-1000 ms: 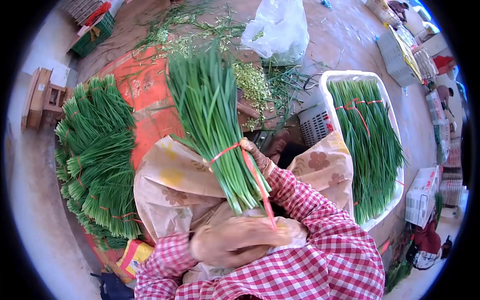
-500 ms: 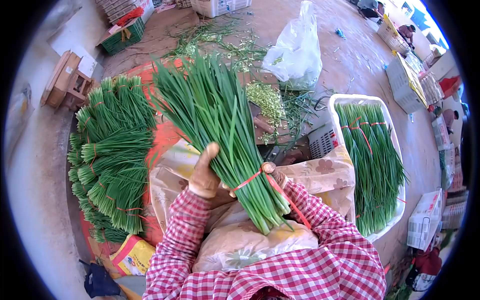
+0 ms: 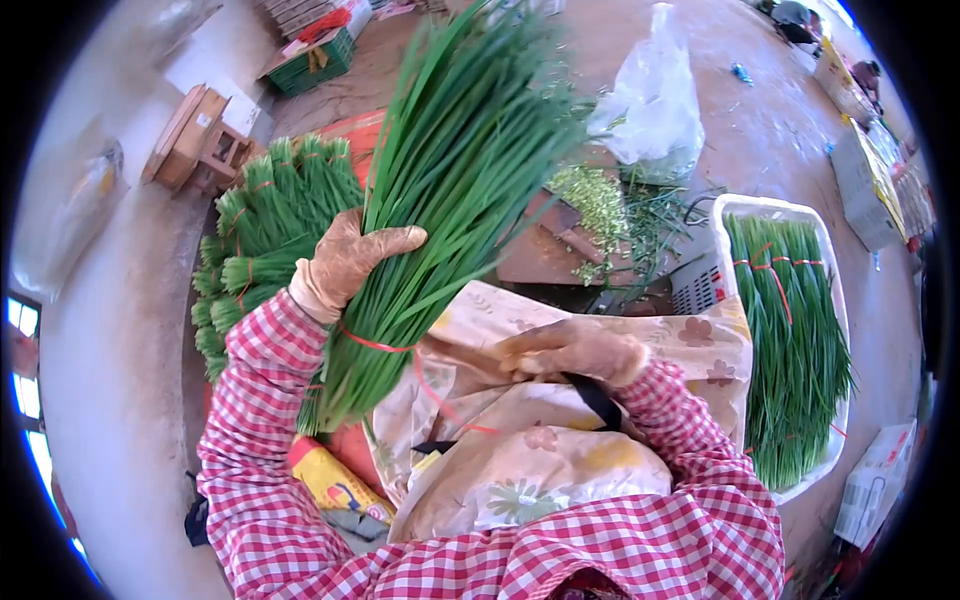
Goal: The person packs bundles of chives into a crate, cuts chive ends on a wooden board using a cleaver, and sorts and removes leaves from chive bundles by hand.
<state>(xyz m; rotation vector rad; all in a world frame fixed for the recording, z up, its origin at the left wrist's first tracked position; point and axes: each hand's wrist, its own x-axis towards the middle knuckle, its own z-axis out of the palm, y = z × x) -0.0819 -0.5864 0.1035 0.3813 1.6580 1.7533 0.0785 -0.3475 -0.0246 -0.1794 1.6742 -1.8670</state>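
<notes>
On the lap, over the floral apron (image 3: 570, 465), the right hand (image 3: 575, 350) has its fingers partly bent; I cannot tell if they pinch anything. The left hand (image 3: 350, 260) grips the chive bundle (image 3: 440, 190) just above its red tie (image 3: 375, 344), thumb across the leaves; the bundle leans, leaf tips upward. Beyond are more chive bundles (image 3: 280, 190), then the plastic bag (image 3: 655, 110).

From our lap (image 3: 540, 480), we have piled bundles (image 3: 290, 190) at ten o'clock and a packet (image 3: 335, 478) at nine. Our left hand (image 3: 350, 260) has a bunch (image 3: 455, 180) at eleven. At twelve, beyond our right hand (image 3: 580, 350), lie clippings (image 3: 597, 205), with a bag (image 3: 655, 110) behind them toward one. A crate (image 3: 775, 207) at two contains more greens (image 3: 785, 370).
</notes>
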